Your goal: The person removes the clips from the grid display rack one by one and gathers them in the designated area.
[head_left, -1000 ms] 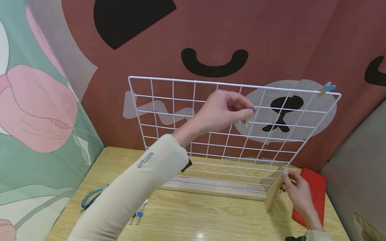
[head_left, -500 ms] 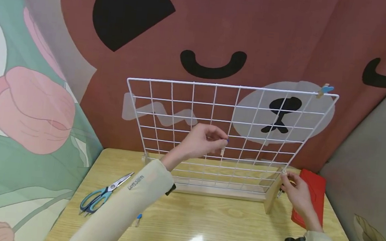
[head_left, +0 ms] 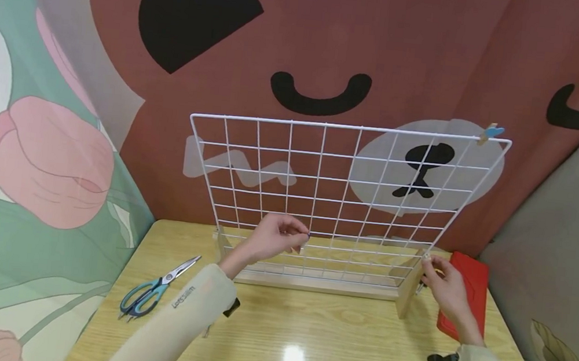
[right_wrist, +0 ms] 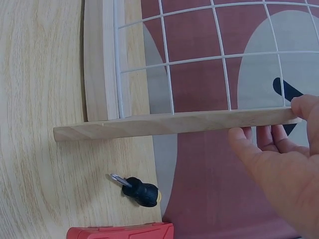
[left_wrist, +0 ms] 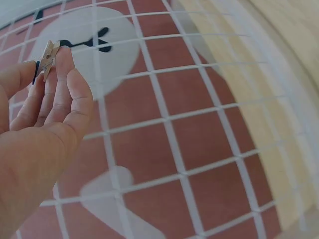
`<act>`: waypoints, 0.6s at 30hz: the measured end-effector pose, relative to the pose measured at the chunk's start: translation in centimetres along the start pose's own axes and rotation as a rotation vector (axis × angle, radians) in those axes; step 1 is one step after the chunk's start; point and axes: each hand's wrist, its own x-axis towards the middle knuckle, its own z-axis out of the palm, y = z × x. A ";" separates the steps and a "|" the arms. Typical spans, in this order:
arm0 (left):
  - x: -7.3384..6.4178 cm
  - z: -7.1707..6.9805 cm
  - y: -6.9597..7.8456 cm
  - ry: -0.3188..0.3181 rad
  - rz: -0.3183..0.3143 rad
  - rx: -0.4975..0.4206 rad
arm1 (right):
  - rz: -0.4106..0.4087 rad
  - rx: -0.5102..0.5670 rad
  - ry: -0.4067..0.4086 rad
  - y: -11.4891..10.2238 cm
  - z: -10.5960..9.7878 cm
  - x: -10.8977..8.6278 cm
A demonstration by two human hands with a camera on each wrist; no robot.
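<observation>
My left hand (head_left: 274,238) pinches a small wooden clothespin (left_wrist: 48,56) with a dark blue trim between thumb and fingers. It hovers in front of the lower part of a white wire grid (head_left: 347,127); whether it touches the wires I cannot tell. The grid stands upright in a wooden base (head_left: 321,286). At the right side my right hand (head_left: 449,290) grips the top end of the wooden side post (right_wrist: 174,123), thumb on one face and fingers on the other. Another clothespin (head_left: 492,132), with a light blue decoration, is clipped on the grid's top right corner.
Scissors (head_left: 144,299) with blue handles lie at the table's left. A red case (head_left: 472,297) sits behind my right hand, and a stubby black screwdriver (right_wrist: 142,191) lies near the post. A small clip (head_left: 207,330) shows partly beside my left sleeve.
My left hand has moved down and left from the upper grid, still pinching the clothespin. The scissors have come out from behind the left sleeve. The right hand keeps its place on the post.
</observation>
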 end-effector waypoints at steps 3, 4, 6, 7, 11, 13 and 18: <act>-0.8 -0.3 -1.4 0.009 -0.020 -0.014 | 0.002 -0.002 0.004 -0.1 0.0 0.0; -1.1 -0.4 -1.9 0.016 -0.028 -0.015 | 0.002 -0.002 0.004 -0.1 0.1 0.0; -1.6 -0.5 -2.9 0.023 -0.043 -0.019 | 0.002 0.004 0.006 -0.1 0.1 -0.1; -1.8 -0.6 -3.5 0.026 -0.052 -0.024 | 0.002 0.007 0.006 -0.1 0.1 -0.1; -2.9 -0.7 -5.5 0.043 -0.082 -0.029 | 0.003 0.017 0.004 -0.1 0.2 0.0; -3.4 -0.7 -6.5 0.053 -0.098 -0.034 | 0.001 0.016 0.001 0.0 0.3 0.0; -4.6 -0.7 -7.8 0.078 -0.140 -0.052 | -0.014 0.015 0.009 0.0 0.2 0.0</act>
